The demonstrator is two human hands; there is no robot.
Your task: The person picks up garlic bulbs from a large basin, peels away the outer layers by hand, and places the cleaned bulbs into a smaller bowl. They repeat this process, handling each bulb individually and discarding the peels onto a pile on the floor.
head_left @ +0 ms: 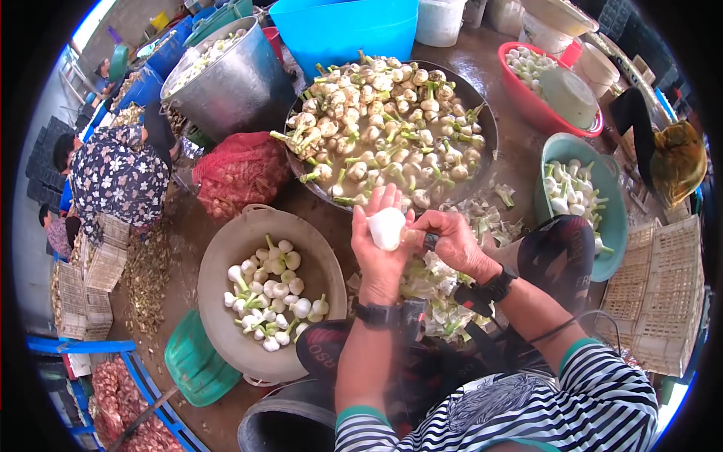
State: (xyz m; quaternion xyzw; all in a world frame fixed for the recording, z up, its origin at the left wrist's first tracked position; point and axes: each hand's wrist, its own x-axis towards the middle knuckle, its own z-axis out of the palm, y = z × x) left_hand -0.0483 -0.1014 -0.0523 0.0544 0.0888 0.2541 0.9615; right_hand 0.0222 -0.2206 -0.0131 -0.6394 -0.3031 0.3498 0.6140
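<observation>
A peeled white garlic bulb (387,228) rests in my left hand (376,260), palm up, with the fingers curled behind it. My right hand (456,245) is closed around a small dark-handled tool (431,241), held right beside the bulb; its working end is hard to make out. Beyond my hands, a wide metal basin (491,124) holds muddy water and many unpeeled garlic bulbs with stalks. To the left, a grey basin (218,301) contains clean white bulbs. Loose garlic peelings (437,290) lie below my hands, between my legs.
At right stand a teal basin (619,252) and a red basin (527,105), both with white bulbs. A red mesh sack (241,173), a metal pot (226,90) and a blue tub (343,34) stand behind. Wicker crates (651,294) are at far right. Another person (120,177) sits at left.
</observation>
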